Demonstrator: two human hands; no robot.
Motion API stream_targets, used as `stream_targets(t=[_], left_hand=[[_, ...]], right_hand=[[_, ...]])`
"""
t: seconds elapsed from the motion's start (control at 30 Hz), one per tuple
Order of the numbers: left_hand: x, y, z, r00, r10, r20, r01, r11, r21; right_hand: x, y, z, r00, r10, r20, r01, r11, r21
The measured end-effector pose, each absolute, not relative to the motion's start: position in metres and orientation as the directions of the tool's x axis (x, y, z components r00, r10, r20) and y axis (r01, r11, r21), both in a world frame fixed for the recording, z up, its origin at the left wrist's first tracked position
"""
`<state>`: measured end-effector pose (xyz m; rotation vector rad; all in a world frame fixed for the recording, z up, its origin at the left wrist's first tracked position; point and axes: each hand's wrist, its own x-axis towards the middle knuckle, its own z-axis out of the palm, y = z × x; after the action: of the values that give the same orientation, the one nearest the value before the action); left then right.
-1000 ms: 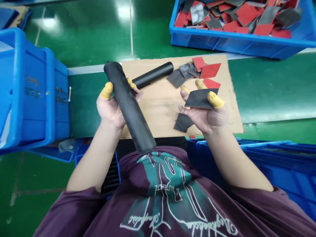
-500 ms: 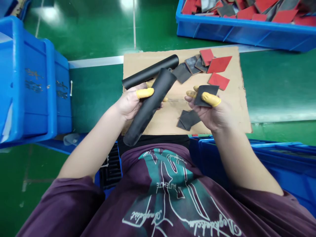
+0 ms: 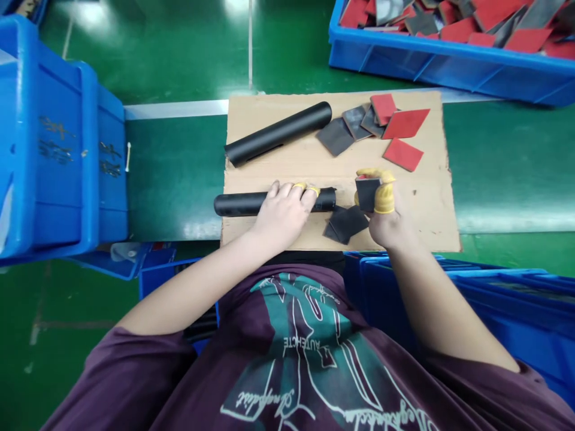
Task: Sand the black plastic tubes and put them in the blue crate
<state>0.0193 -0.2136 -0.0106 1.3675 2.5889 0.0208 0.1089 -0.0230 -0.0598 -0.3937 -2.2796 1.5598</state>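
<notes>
My left hand (image 3: 285, 216) lies over a black tube (image 3: 240, 204), its fingers curled across the far side and holding it down on a cardboard sheet (image 3: 287, 170). Yellow finger cots cover some fingertips on both hands. Between thumb and fingers, my right hand (image 3: 387, 218) grips a black square pad (image 3: 367, 195) with some red showing at its upper edge. Just left of that hand, several dark pads (image 3: 348, 224) overlap near the tube's right end. A second black tube (image 3: 278, 133) rests slanted at the back of the cardboard.
More grey pads (image 3: 335, 136) and red pads (image 3: 406, 124) lie at the cardboard's back right. A blue bin (image 3: 413, 60) full of red and grey pieces stands beyond. Blue crates (image 3: 58, 143) are stacked at left, and other blue bins (image 3: 498, 299) sit at lower right.
My left hand has lowered the tube from a tilted hold onto the cardboard, where it now lies nearly level. My right hand has turned the pad more upright.
</notes>
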Motion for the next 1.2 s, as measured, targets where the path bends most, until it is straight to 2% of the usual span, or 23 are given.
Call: stream_targets(t=[0.13,0.23,0.3,0.37,0.53,0.73,0.9,1.07,1.2], left_hand=[[0.015,-0.219,-0.028,-0.6,0.798,-0.047,0.779,0.597,0.193],[0.009,-0.219,-0.033,-0.621,0.784,-0.002,0.765,0.607,0.216],[0.005,-0.217,-0.034,-0.633,0.774,0.001,0.755,0.617,0.223],[0.001,-0.215,-0.033,-0.64,0.768,-0.021,0.745,0.626,0.23],[-0.003,-0.209,-0.029,-0.621,0.776,-0.111,0.758,0.631,0.166],[-0.004,-0.204,-0.027,-0.639,0.757,-0.135,0.742,0.653,0.149],[-0.006,-0.201,-0.028,-0.643,0.752,-0.146,0.729,0.659,0.183],[-0.007,-0.203,-0.033,-0.628,0.769,-0.119,0.731,0.635,0.25],[-0.007,-0.204,-0.034,-0.636,0.763,-0.118,0.709,0.637,0.301]], right_hand=[[0.103,-0.023,-0.066,-0.853,0.497,0.16,0.069,0.411,-0.909],[0.094,-0.025,-0.071,-0.799,0.534,0.277,0.003,0.464,-0.886],[0.088,-0.029,-0.073,-0.779,0.507,0.37,-0.061,0.525,-0.849],[0.083,-0.033,-0.073,-0.797,0.451,0.402,-0.069,0.593,-0.802],[0.082,-0.042,-0.063,-0.891,0.309,0.332,0.022,0.761,-0.648],[0.072,-0.047,-0.055,-0.899,0.337,0.278,0.124,0.807,-0.577],[0.067,-0.047,-0.053,-0.893,0.374,0.25,0.16,0.783,-0.601],[0.07,-0.044,-0.056,-0.915,0.332,0.231,0.126,0.777,-0.616],[0.073,-0.044,-0.059,-0.885,0.363,0.292,0.117,0.779,-0.615]])
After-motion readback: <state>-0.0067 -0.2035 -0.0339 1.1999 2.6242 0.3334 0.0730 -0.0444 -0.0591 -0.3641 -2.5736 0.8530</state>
